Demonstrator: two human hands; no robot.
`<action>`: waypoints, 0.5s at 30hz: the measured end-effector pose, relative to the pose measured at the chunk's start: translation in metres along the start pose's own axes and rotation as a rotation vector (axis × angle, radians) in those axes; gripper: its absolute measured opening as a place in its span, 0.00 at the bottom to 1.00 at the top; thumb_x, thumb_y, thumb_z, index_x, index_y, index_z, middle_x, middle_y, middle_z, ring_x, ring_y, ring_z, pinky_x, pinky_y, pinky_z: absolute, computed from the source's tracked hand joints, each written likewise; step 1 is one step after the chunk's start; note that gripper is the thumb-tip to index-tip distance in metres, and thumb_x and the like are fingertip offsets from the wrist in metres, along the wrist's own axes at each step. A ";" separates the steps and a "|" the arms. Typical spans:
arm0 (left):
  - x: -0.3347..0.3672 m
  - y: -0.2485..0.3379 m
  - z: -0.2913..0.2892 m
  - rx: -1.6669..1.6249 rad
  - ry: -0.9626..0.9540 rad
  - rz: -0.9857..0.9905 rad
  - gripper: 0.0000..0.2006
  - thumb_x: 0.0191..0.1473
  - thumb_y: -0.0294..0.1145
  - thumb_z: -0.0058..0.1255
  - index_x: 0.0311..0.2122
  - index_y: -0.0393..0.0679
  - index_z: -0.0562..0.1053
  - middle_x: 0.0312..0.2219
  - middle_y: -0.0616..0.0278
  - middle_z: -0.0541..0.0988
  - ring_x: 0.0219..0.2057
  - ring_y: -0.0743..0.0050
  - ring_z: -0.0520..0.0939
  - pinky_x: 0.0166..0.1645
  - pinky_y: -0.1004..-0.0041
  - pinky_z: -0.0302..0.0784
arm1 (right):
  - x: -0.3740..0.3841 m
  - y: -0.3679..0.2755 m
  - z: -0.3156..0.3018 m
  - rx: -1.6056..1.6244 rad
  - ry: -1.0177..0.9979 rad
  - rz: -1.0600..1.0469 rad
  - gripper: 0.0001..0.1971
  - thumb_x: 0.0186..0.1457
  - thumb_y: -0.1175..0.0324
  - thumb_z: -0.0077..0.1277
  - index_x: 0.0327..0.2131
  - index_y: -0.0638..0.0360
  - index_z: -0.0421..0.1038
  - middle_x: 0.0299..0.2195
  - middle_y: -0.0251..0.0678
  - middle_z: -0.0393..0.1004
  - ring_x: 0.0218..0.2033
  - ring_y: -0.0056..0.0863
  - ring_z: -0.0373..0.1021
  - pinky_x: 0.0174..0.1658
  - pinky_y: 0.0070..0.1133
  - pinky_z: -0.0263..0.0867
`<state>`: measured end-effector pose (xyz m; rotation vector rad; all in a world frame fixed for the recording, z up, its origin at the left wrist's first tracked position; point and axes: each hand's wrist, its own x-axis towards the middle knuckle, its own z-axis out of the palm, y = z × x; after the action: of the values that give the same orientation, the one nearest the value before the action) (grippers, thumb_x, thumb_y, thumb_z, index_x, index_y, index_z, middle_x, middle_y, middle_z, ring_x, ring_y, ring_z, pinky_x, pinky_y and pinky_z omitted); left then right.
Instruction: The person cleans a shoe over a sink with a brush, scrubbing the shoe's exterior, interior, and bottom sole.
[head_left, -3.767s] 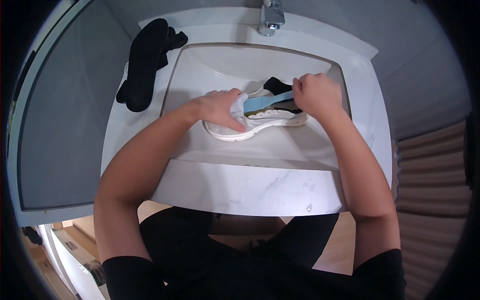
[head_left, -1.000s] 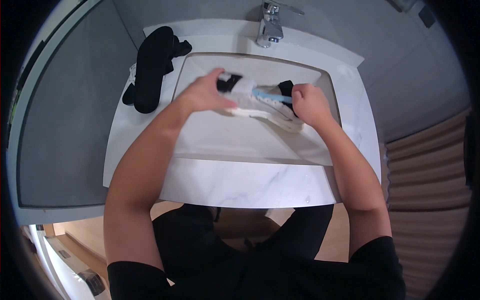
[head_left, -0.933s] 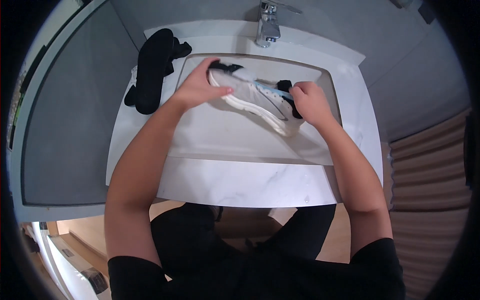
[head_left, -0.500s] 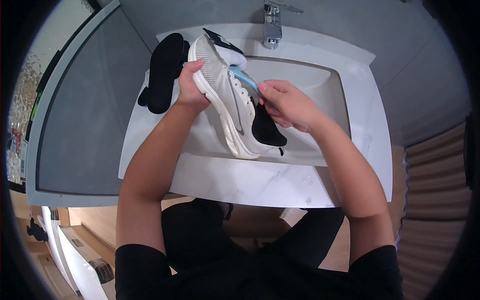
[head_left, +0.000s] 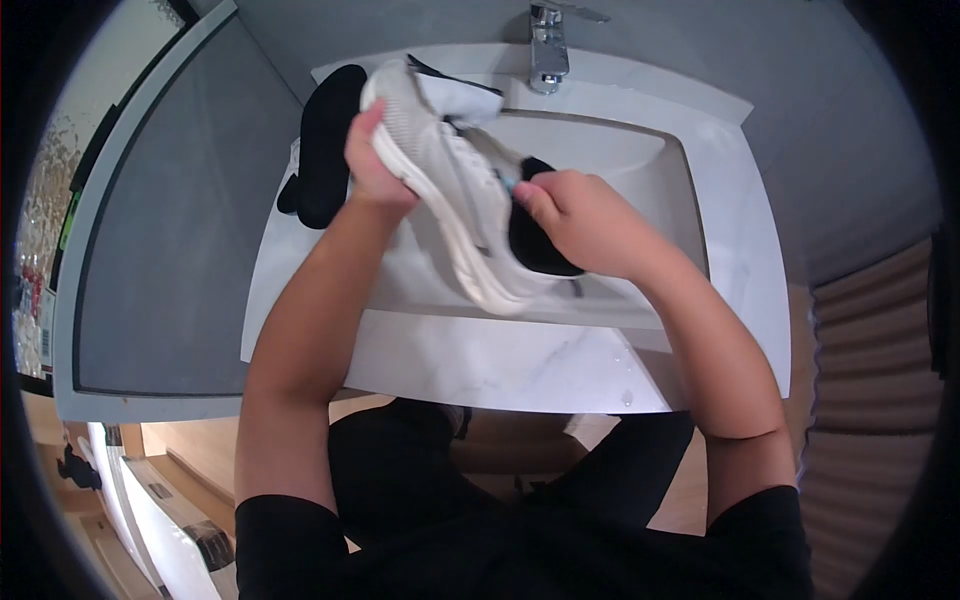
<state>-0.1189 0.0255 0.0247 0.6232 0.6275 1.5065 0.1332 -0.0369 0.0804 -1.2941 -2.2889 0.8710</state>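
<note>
The left hand (head_left: 376,165) is wrapped around the forefoot of a white lace-up-style sneaker (head_left: 455,190), thumb pressed against the sidewall of its sole and the fingers hidden underneath. The right hand (head_left: 590,220) is closed in a pinch on a light blue handle (head_left: 510,184), of which only a short bit shows beside the thumb, at the shoe's opening; its far end is hidden.

The sneaker is held tilted over the basin, toe toward the back left, heel toward the front right; whether its heel touches the basin cannot be told. Its upper looks like knit or mesh, with fine ribbing near the toe, and the thick, pale midsole has a sculpted, wavy edge. A small dark mark on the side is too blurred to make out. The white tongue (head_left: 465,100) flops outward with a black edge, and the heel lining (head_left: 535,235) is black, soft-looking fabric.

Around it lies the smooth white ceramic basin (head_left: 640,200) with rounded corners, set in a glossy, grey-veined marble-look countertop (head_left: 500,365) dotted with water drops near the front right. A matte black insole (head_left: 330,150) rests on the left side, partly behind the shoe. A squared chrome faucet (head_left: 548,55) stands at the back. At the far left edge, a package (head_left: 46,320) bears a barcode-like label, its print too small to read. A pleated brown curtain (head_left: 870,380) hangs at the right.
</note>
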 end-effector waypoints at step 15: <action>-0.012 -0.014 0.030 0.048 -0.195 0.078 0.37 0.55 0.56 0.36 0.65 0.44 0.63 0.60 0.50 0.70 0.61 0.45 0.70 0.66 0.50 0.63 | 0.001 -0.018 0.019 -0.237 0.374 -0.039 0.18 0.68 0.58 0.42 0.37 0.65 0.74 0.30 0.50 0.80 0.35 0.49 0.78 0.38 0.38 0.75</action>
<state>-0.0872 0.0145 0.0361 0.8285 0.4952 1.4845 0.1105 -0.0498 0.0790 -1.3679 -2.1504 0.3146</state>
